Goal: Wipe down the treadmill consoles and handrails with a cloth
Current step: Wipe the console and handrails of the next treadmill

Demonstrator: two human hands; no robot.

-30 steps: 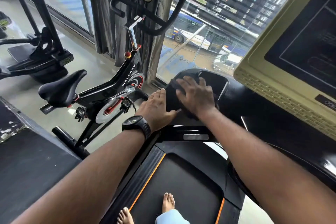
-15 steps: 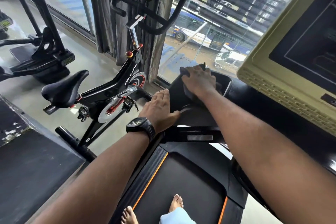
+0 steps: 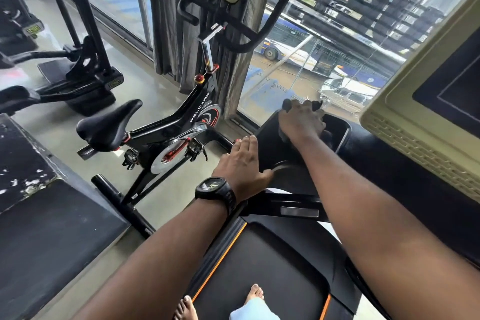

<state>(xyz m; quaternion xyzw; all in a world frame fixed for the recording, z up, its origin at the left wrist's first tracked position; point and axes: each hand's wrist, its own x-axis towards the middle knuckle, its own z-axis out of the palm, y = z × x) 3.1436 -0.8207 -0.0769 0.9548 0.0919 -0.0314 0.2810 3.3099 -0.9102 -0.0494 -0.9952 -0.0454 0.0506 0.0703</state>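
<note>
Cloth (image 3: 286,105) and treadmill console (image 3: 267,143) sit right of centre in your view, with other gym gear to the left of them. At far left a black pedal machine (image 3: 91,91) stands on the pale floor (image 3: 59,122), and below it a scuffed black platform (image 3: 39,215) fills the lower left corner. Next comes a black spin bike (image 3: 181,122) with red trim, its saddle (image 3: 109,125) pointing left and its handlebars (image 3: 244,47) up against a grey curtain (image 3: 168,21) at the window.

Your left arm reaches up from the bottom, a black watch (image 3: 215,189) on the wrist. Your left hand (image 3: 241,163) lies flat on the near left edge of the treadmill console. Its fingers (image 3: 245,145) are straight, together and relaxed, with the thumb spread toward the right, and it grasps nothing.

Just beyond and to the right, your right hand (image 3: 301,122) is at the far rim of that same black console wing, by the window glass. Its fingers bend over the rim and clutch the dark cloth, which is bunched under the palm with small ends poking out past the fingertips.

Below your arms lies the treadmill belt (image 3: 259,267) with orange side stripes, and your two bare feet (image 3: 254,293) stand at its near end. At far right the console's dark screen (image 3: 446,91) sits in a beige frame (image 3: 389,117), well apart from both hands.
</note>
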